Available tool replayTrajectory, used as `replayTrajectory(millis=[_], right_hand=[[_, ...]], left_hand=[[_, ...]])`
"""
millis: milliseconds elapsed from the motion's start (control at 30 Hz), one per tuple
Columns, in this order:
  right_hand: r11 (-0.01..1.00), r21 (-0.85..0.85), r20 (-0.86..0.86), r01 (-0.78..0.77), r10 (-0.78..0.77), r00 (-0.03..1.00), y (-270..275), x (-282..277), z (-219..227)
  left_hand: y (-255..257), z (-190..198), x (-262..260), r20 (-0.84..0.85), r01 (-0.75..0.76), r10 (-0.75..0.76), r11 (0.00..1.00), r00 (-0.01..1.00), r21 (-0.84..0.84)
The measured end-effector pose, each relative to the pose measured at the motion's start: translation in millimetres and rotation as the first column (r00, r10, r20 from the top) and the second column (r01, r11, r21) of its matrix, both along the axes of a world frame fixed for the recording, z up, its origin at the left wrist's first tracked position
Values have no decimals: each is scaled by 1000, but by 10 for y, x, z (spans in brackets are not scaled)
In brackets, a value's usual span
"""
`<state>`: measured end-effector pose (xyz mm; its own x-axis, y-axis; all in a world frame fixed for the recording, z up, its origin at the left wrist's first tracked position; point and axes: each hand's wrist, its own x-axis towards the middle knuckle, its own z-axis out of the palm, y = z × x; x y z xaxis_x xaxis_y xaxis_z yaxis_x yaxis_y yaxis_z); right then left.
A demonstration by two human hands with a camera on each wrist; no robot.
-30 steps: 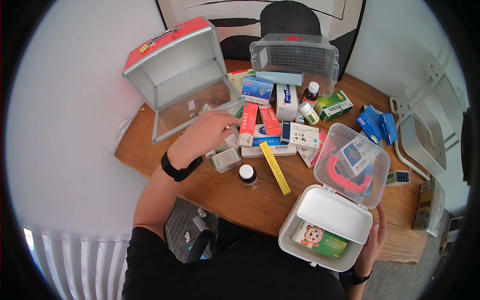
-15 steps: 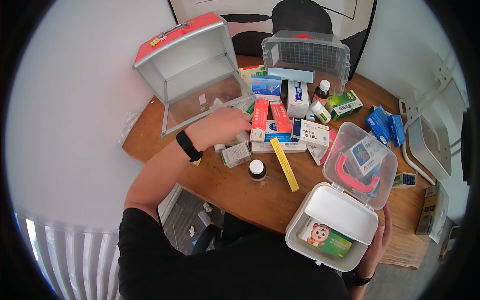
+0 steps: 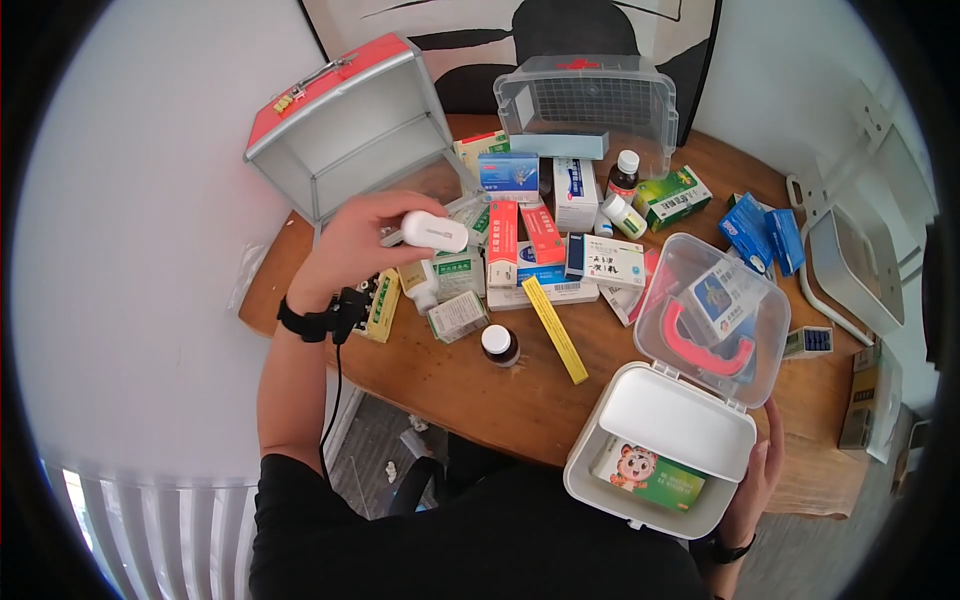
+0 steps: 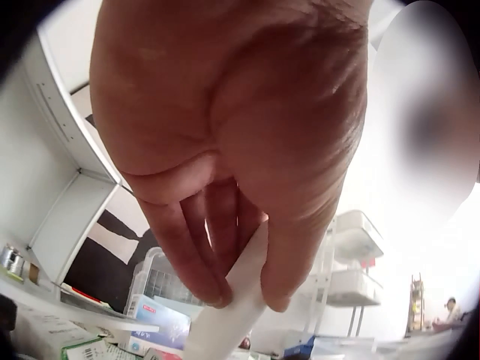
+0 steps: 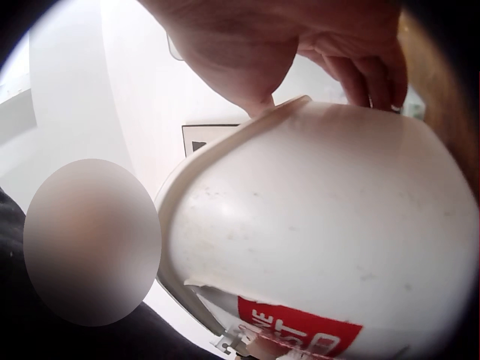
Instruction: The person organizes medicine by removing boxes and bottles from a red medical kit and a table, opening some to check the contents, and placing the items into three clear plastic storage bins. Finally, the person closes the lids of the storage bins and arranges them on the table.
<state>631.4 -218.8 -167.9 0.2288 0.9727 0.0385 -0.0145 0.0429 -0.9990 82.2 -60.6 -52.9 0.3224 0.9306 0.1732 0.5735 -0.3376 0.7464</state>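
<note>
At the lower right of the frame, my right hand (image 3: 752, 478) rests along the side of the white box (image 3: 588, 455), thumb near its rim and fingers lying against the outer wall rather than pinching, which probably keeps it steady. Its lid (image 3: 768, 312) lies open behind, and a tiger-faced packet (image 3: 650, 477) sits inside.

Farther up, left of centre, my left hand (image 3: 350, 248) pinches a smooth white rounded piece (image 3: 435, 232) between thumb and fingertips, held above the heap, likely so that most of it stays uncovered. Below it are a white bottle (image 3: 420, 286) and a yellow-green carton (image 3: 379, 308). The red-topped case (image 3: 375, 155) and the clear bin (image 3: 645, 110) stand at the back, upper left and upper centre.

Half a second ago my left hand was down in the heap beside the red cartons, the white piece not showing; now it is raised, and the bottle and carton it mostly hid are in sight. My right hand keeps its place at the box
</note>
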Motion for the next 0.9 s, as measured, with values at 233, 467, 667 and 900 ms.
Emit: replayTrajectory(millis=[233, 467, 667, 900], right_hand=[[1000, -13, -105, -19, 17, 994, 18, 16, -105], [997, 20, -122, -80, 82, 989, 72, 16, 20], [988, 154, 2, 28, -29, 1000, 51, 217, 50], [939, 344, 397, 7, -153, 905, -13, 102, 182]], left_hand=[[-222, -27, 65, 361, 83, -76, 997, 929, -4], [-430, -15, 1011, 408, 314, -304, 948, 861, 44], [-529, -96, 1889, 154, 434, -432, 900, 889, 19], [-492, -343, 2294, -229, 509, -459, 816, 858, 274]])
